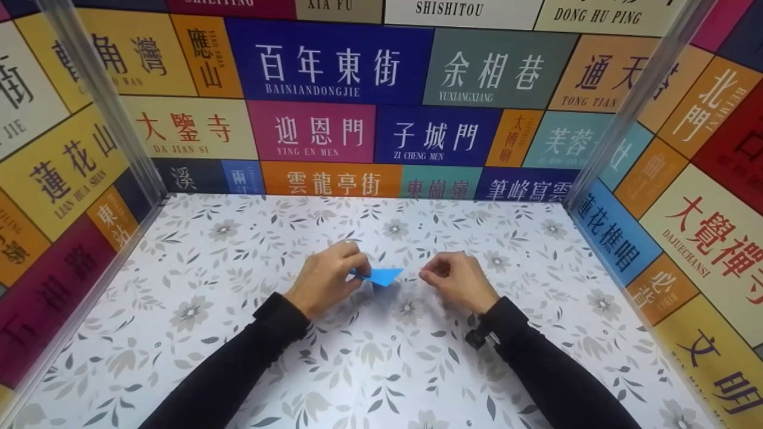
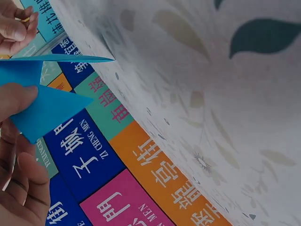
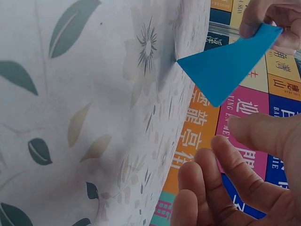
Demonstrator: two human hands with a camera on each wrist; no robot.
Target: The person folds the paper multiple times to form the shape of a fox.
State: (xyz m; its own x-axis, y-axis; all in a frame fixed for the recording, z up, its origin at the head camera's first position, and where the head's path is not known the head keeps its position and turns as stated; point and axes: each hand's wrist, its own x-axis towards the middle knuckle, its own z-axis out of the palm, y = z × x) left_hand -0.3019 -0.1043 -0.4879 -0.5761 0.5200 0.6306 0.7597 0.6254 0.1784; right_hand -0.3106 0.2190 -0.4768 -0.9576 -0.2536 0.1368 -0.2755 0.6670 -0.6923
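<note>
A piece of folded blue paper (image 1: 386,276) sits over the middle of the patterned tabletop. My left hand (image 1: 331,271) pinches it at its left end, with the thumb flat against one face in the left wrist view. Seen from that wrist, the paper (image 2: 54,110) shows separate flaps with pointed tips. From the right wrist, the paper (image 3: 225,66) appears as a broad triangular face, one corner right by the tabletop. My right hand (image 1: 459,280) hovers just right of the paper, apart from it. Its fingers (image 3: 223,181) are loosely bent, holding nothing, with a gap between thumb and forefinger.
The white tabletop (image 1: 197,369) carries a grey leaf and flower print. Colourful panels with Chinese lettering (image 1: 328,65) stand along the back and both sides. Clear corner posts (image 1: 128,131) rise at the rear corners. A dark band with a buckle (image 1: 486,336) shows by the right cuff.
</note>
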